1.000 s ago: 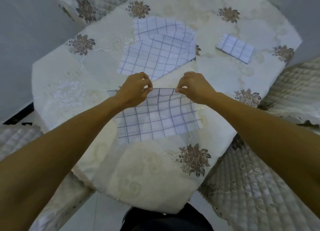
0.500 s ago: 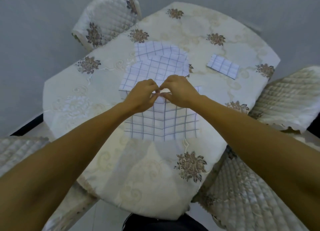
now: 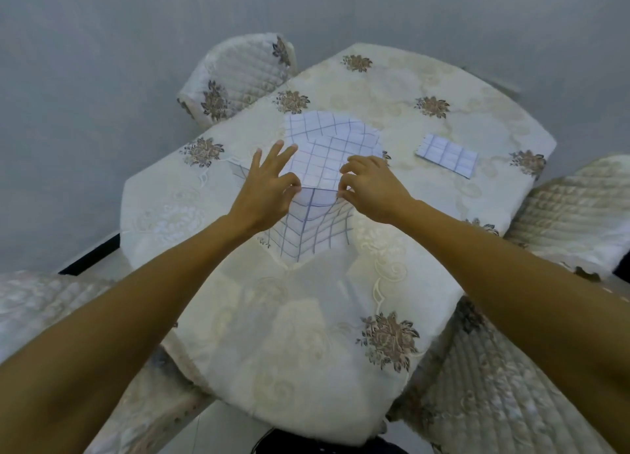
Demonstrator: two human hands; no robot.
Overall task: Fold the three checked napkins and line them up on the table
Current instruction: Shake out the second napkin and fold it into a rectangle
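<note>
Your left hand and right hand, wide apart a second ago, now pinch the napkin close together at its top edge, creasing its next fold.

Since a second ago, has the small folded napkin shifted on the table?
No. The folded napkin lies just left of the same embroidered flower, as before.
</note>
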